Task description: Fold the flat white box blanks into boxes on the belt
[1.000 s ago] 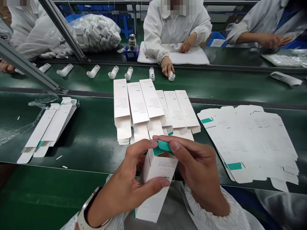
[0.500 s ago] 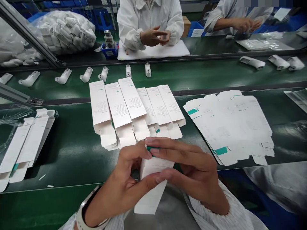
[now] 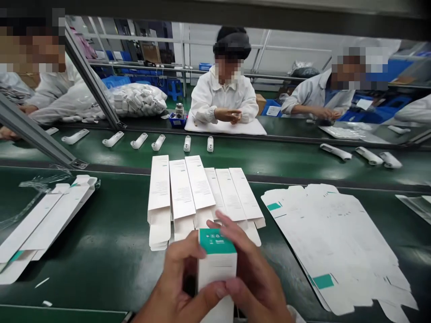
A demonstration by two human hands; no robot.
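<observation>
Two hands are gripping one white box (image 3: 217, 268) low at the centre of the view, just above the near edge of the green table (image 3: 114, 251). The box is standing upright, with its teal end (image 3: 215, 241) facing up and lying closed and flat. The left hand (image 3: 175, 287) is clasping the box's left side, thumb pressing across the front face. The right hand (image 3: 261, 282) is wrapping the right side, fingers reaching round behind the teal end and thumb on the front. Just beyond the hands, a row of boxes (image 3: 198, 190) is lying side by side on the table, open flaps pointing toward the person. A fanned pile of flat sheets (image 3: 336, 237) is resting to the right, well apart from a few more boxes (image 3: 47, 222) lying at the far left. Small white handheld parts (image 3: 138, 141) are sitting spaced along the belt (image 3: 269, 157) behind. A person (image 3: 224, 96) in white is working across it, and a clear bag (image 3: 138, 98) of white parts is sitting beside them.
</observation>
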